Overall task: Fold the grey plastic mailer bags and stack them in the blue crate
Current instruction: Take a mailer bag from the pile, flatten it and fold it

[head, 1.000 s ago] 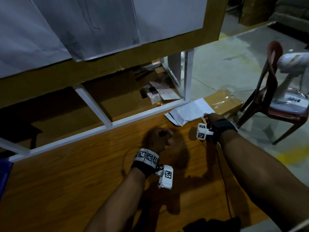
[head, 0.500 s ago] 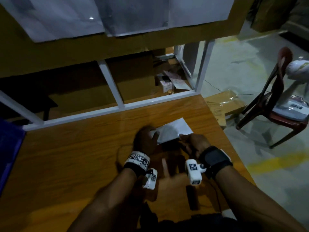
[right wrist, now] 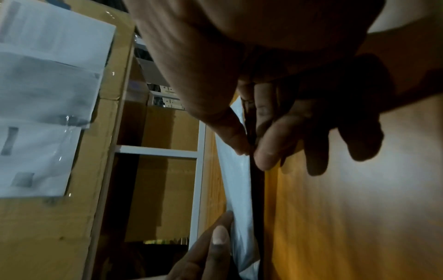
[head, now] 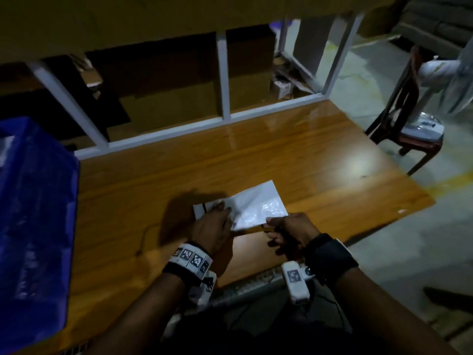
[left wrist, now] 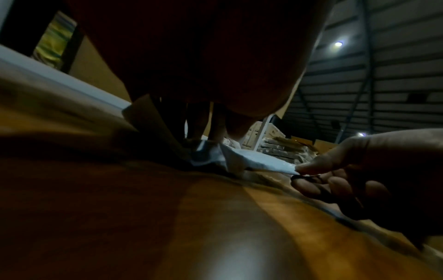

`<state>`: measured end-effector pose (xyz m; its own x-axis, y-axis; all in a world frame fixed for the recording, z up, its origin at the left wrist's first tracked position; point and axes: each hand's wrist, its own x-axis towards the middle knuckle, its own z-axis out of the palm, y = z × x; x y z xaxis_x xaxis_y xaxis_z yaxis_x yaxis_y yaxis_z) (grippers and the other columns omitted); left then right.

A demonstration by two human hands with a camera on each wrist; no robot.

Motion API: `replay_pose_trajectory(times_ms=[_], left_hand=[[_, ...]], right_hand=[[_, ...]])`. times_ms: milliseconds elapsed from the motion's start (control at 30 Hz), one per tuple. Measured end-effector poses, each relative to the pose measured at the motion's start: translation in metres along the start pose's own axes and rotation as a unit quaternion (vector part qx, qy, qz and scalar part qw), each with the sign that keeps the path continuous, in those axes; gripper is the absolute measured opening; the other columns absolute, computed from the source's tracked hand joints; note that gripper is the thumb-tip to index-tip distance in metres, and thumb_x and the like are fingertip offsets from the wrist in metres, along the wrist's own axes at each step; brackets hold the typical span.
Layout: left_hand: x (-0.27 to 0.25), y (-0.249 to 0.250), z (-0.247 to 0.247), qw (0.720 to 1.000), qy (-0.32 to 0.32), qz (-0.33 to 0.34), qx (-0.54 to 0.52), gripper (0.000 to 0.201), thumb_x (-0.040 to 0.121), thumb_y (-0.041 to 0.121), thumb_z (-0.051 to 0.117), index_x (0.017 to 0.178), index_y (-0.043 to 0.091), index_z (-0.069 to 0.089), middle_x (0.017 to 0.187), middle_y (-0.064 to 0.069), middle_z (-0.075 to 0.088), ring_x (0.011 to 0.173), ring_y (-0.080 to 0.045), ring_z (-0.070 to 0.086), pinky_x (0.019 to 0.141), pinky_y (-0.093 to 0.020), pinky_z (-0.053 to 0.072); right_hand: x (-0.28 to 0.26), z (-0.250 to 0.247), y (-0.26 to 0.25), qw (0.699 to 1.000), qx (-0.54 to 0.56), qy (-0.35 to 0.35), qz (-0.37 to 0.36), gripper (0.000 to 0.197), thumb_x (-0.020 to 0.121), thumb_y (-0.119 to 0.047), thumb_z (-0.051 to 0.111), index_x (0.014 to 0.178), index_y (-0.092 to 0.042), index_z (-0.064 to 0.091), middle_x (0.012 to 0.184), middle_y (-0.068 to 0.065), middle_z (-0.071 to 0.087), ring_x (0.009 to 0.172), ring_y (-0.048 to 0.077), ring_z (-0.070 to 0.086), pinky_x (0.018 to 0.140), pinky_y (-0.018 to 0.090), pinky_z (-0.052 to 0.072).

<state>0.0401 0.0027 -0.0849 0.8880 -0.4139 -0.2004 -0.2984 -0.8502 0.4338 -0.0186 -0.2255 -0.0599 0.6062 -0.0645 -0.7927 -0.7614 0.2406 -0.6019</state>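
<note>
A: Fingers point(head: 220, 210) of L hand point(head: 213, 228) laid on the near-left part of the grey mailer bag point(head: 256, 204), pressing it to the wooden table point(head: 158, 180); straight or curled, can't tell.

B: R hand point(head: 288, 231)?

A: Thumb and forefinger point(right wrist: 268, 151) closed together on the bag's near-right corner, corner raised off the wood. Other fingers loosely curled below, holding nothing.

B: Bag position?

A: Mid-table, near front edge, btwn both hands. Far portion lies flat; near edge lifted at the R pinch.

B: Surroundings?

A: Blue crate point(head: 38, 213) at table's left end, well apart from bag. White frame rail point(head: 163, 133) runs along far edge, cardboard boxes point(head: 166, 106) behind it. Dark red chair point(head: 407, 119) on floor, off far-right corner.
</note>
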Motion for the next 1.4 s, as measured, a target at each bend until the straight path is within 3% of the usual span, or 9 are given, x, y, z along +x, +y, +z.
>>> replay_pose_trajectory(times_ms=[167, 400, 567, 700, 800, 900, 1033, 1233, 1400], left_hand=[[-0.071, -0.038, -0.017, 0.998, -0.035, 0.033, 0.046, 0.039, 0.105, 0.037, 0.043, 0.135, 0.018, 0.059, 0.155, -0.009, 0.046, 0.14, -0.023, 0.046, 0.105, -0.035, 0.043], [-0.127, -0.055, -0.004, 0.999, -0.023, 0.021, 0.034, 0.05, 0.105, 0.042, 0.047, 0.149, 0.02, 0.049, 0.166, -0.006, 0.031, 0.153, -0.019, 0.028, 0.117, -0.036, 0.036], [-0.138, -0.053, 0.008, 0.999, 0.011, 0.001, 0.038, 0.059, 0.097, 0.05, 0.043, 0.146, 0.02, 0.054, 0.16, -0.013, 0.04, 0.149, -0.027, 0.036, 0.118, -0.043, 0.035], [-0.139, -0.043, 0.015, 0.995, 0.101, -0.013, 0.014, 0.057, 0.095, 0.046, 0.045, 0.139, 0.014, 0.062, 0.155, -0.017, 0.046, 0.144, -0.033, 0.043, 0.115, -0.05, 0.039], [-0.134, -0.031, 0.017, 0.991, 0.121, -0.044, 0.03, 0.055, 0.104, 0.039, 0.036, 0.151, 0.014, 0.047, 0.165, -0.014, 0.029, 0.155, -0.027, 0.023, 0.124, -0.047, 0.024], [-0.127, -0.022, 0.021, 0.992, 0.073, -0.061, 0.087, 0.057, 0.11, 0.033, 0.023, 0.163, 0.014, 0.014, 0.172, -0.007, 0.0, 0.158, -0.021, -0.005, 0.127, -0.044, 0.006], [-0.126, -0.023, 0.036, 0.987, 0.03, -0.085, 0.13, 0.061, 0.109, 0.032, 0.016, 0.163, 0.01, -0.003, 0.171, -0.008, -0.009, 0.157, -0.023, -0.012, 0.127, -0.049, 0.0], [-0.128, -0.027, 0.046, 0.983, 0.019, -0.084, 0.163, 0.081, 0.091, 0.042, -0.012, 0.162, 0.007, 0.004, 0.171, -0.011, 0.001, 0.158, -0.025, -0.001, 0.127, -0.049, 0.001], [-0.125, -0.028, 0.049, 0.982, 0.026, -0.093, 0.164, 0.079, 0.093, 0.042, -0.009, 0.162, 0.007, 0.006, 0.171, -0.011, 0.003, 0.158, -0.023, -0.001, 0.127, -0.048, 0.0]], right_hand=[[-0.039, 0.042, 0.043, 0.995, -0.02, 0.059, -0.072, 0.017, 0.09, -0.005, 0.072, 0.08, 0.007, 0.067, 0.074, 0.027, 0.061, 0.058, 0.026, 0.052, 0.052, 0.034, 0.042], [-0.06, 0.06, 0.076, 0.986, -0.107, 0.094, -0.091, 0.028, 0.087, -0.003, 0.078, 0.098, 0.02, 0.066, 0.067, 0.023, 0.07, 0.046, 0.027, 0.065, 0.039, 0.025, 0.043], [-0.065, 0.056, 0.082, 0.972, -0.158, 0.123, -0.125, 0.03, 0.09, -0.019, 0.08, 0.083, 0.008, 0.07, 0.083, 0.025, 0.075, 0.057, 0.032, 0.071, 0.044, 0.032, 0.053], [-0.064, 0.049, 0.082, 0.798, -0.475, 0.263, -0.262, 0.029, 0.092, -0.047, 0.067, 0.105, -0.021, 0.07, 0.098, 0.004, 0.077, 0.094, 0.029, 0.072, 0.076, 0.035, 0.053], [-0.055, 0.071, 0.083, 0.695, -0.538, 0.206, -0.43, 0.035, 0.1, -0.043, 0.058, 0.125, -0.02, 0.066, 0.127, 0.005, 0.068, 0.121, 0.026, 0.06, 0.092, 0.038, 0.051], [-0.024, 0.098, 0.089, 0.619, -0.609, 0.119, -0.482, 0.053, 0.106, -0.042, 0.036, 0.147, -0.012, 0.051, 0.158, 0.01, 0.044, 0.152, 0.026, 0.031, 0.12, 0.047, 0.03], [0.002, 0.111, 0.101, 0.587, -0.666, 0.078, -0.453, 0.064, 0.108, -0.047, 0.015, 0.161, -0.012, 0.027, 0.171, 0.006, 0.014, 0.158, 0.02, 0.001, 0.126, 0.056, 0.008], [0.012, 0.106, 0.107, 0.576, -0.694, 0.089, -0.422, 0.072, 0.106, -0.057, 0.005, 0.164, -0.016, 0.011, 0.172, 0.002, 0.003, 0.158, 0.015, -0.004, 0.126, 0.049, -0.008], [0.014, 0.107, 0.109, 0.578, -0.694, 0.09, -0.421, 0.07, 0.106, -0.054, 0.005, 0.164, -0.016, 0.012, 0.172, 0.003, 0.004, 0.158, 0.016, -0.004, 0.126, 0.051, -0.007]])
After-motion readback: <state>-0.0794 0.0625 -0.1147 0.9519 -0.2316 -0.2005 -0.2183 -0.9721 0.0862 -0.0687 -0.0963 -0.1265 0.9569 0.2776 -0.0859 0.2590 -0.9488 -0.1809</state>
